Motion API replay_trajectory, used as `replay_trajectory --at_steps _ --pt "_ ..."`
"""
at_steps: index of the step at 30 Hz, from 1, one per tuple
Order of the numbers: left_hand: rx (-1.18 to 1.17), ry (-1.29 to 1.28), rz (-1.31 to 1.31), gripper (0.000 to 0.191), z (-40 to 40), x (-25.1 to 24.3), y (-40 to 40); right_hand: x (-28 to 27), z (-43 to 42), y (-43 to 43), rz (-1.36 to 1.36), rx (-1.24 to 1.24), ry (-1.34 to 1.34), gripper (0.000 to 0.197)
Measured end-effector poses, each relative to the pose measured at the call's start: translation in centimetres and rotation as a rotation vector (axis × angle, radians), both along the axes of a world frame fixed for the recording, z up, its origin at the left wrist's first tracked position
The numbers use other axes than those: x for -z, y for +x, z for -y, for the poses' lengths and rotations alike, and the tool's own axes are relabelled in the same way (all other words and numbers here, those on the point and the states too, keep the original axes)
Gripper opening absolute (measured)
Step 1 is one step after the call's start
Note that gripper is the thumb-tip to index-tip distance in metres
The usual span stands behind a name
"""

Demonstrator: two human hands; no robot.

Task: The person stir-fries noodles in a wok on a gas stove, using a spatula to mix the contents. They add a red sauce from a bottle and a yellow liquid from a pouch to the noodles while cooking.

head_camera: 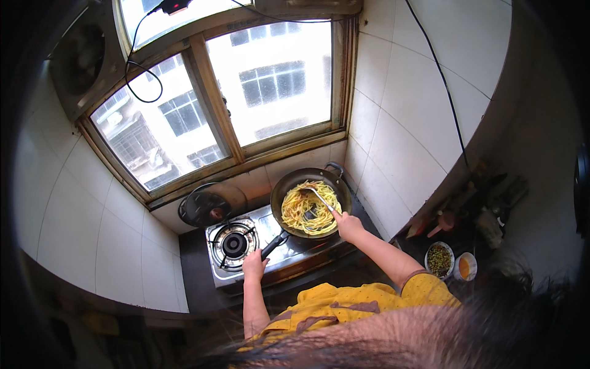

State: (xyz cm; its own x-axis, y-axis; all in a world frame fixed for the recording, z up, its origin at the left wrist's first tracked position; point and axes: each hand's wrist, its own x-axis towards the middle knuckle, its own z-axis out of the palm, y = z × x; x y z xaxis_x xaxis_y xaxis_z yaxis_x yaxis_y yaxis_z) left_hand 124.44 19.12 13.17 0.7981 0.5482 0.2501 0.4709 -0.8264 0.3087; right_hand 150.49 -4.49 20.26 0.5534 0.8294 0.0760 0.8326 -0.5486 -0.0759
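A dark wok (279, 184) sits on the right burner of a steel two-burner gas stove (220, 276). My left hand (254, 266) is closed around its black handle (273, 246), which points toward me at the lower left. Inside the wok lie yellow noodle-like strips (295, 213), with some reddish bits among them. My right hand (349, 226) grips a metal-shafted spatula or ladle (322, 199) from the wok's right side; its head rests partly hidden among the strips. The flame under the wok cannot be seen.
The left burner (234, 244) has no pan on it. Behind it a dark lid (203, 208) leans against the tiled wall below the window. To the right stand a bowl of chopped green and dark pieces (439, 260) and a white cup with orange contents (464, 267).
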Motion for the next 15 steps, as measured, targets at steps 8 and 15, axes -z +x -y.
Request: replay_trajectory --at_steps 8,15 --pt "0.007 -0.013 -0.035 0.037 0.0 -0.2 -0.1 -7.8 7.9 1.5 0.232 -0.281 -0.199 0.035" --pt "-0.020 -0.029 -0.036 0.037 0.3 -0.5 -0.4 -17.3 6.7 5.9 0.335 -0.365 -0.343 0.022"
